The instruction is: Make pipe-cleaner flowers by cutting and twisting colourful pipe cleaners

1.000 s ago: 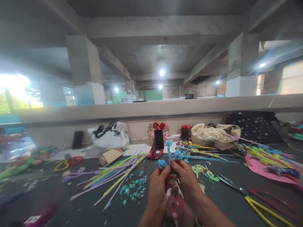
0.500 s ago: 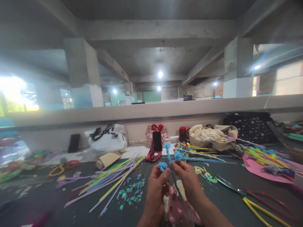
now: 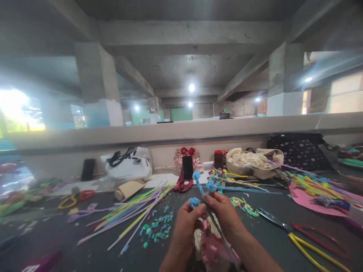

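Note:
Between my hands is a small bunch of blue fuzzy pipe-cleaner flowers (image 3: 196,176) on thin stems. My left hand (image 3: 189,221) pinches one stem just below a blue curled head (image 3: 194,202). With thumb and forefinger, my right hand (image 3: 222,211) grips the stems where they meet, under a second blue head (image 3: 210,186). A dark grey-green stem (image 3: 217,226) runs down from that grip toward my lap. Below the hands lies pink patterned cloth (image 3: 211,245), partly hidden by them.
Pipe cleaners (image 3: 133,211) and cut bits (image 3: 159,226) lie to the left. Yellow-and-red-handled scissors (image 3: 292,230) lie right, near a pink sheet (image 3: 303,200) with more pipe cleaners. Behind stand a phone (image 3: 187,168), a brown jar (image 3: 219,160) and a cloth bag (image 3: 249,160). Part of another person's hand shows far right.
The upright blue head has tilted to the left. Both hands keep their pinch and have shifted only slightly; the camera view has moved a little.

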Motion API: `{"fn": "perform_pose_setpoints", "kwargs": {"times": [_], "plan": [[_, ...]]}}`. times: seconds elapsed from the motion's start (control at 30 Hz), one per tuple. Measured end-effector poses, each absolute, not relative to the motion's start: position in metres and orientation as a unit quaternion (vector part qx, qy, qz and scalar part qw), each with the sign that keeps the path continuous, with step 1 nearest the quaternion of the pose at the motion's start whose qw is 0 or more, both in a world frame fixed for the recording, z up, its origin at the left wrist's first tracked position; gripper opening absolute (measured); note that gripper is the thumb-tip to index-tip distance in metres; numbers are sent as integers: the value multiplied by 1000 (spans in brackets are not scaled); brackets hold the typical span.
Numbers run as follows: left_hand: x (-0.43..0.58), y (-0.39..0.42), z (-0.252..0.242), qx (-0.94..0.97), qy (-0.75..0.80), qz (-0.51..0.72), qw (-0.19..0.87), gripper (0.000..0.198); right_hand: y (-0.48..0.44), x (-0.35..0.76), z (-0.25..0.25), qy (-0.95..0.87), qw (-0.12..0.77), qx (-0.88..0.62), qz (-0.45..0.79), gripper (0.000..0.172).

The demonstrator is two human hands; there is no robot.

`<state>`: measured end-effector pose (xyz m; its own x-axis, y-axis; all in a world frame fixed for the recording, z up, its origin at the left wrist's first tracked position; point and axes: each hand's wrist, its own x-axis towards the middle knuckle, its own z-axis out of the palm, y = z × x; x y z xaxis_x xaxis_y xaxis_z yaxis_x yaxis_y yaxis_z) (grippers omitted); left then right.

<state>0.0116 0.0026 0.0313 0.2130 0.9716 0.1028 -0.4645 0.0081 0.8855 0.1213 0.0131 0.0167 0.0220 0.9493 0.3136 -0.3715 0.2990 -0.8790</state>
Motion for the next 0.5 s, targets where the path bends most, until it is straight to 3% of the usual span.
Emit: {"fn": "perform_pose_setpoints", "kwargs": {"times": [0.17,0.4,0.5], "plan": [[-5,10,35,396,285,512,707,41,10,143,25,-515,614,-316,509,22],[-4,14,32,395,287,491,721,18,9,142,30,-524,610,-313,505,22],[0,8,33,426,276,496,705,20,8,134,36,-528,625,-311,484,21]]}}
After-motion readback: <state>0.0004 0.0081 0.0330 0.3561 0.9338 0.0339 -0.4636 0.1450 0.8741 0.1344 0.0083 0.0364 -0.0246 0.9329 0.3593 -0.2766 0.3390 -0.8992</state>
